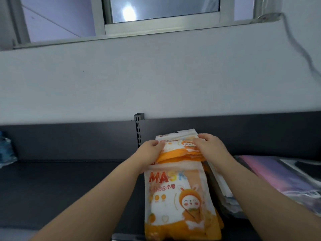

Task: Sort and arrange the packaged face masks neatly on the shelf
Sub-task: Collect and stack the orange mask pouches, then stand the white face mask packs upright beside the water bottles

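Lying nearest, on the camera side of both grips, a flat orange-and-white mask pack (178, 197) rests face up on the dark shelf (69, 185). It is printed "MASK" above a cartoon rabbit, and its near end reaches the shelf's front edge. Its far end is overlapped by a second orange pack (177, 148), which sits between the two grips. The left grip (152, 147), a bare hand, has its fingers curled round that pack's left edge. The right grip (207, 145), the other bare hand, curls over the pack's upper right corner. Orange edges of at least one more pack show just beneath the held one; how many I cannot tell. Just outside the right grip's forearm, a stack of clear-wrapped packs (218, 181) lies beside the near pack. Beyond that stack, further out to that side, lie purple-toned packs (278, 173). Just past the fingertips, the white top of another pack (175, 134) stands up against the shelf's dark back panel (69, 141). A slotted upright (138, 134) rises just beyond the left grip. Well out past the left grip, a blurred blue bundle (5, 150) sits at the shelf's end. Farther back are a white wall (156, 75), a window (163, 9) and a hanging cable (302, 49).
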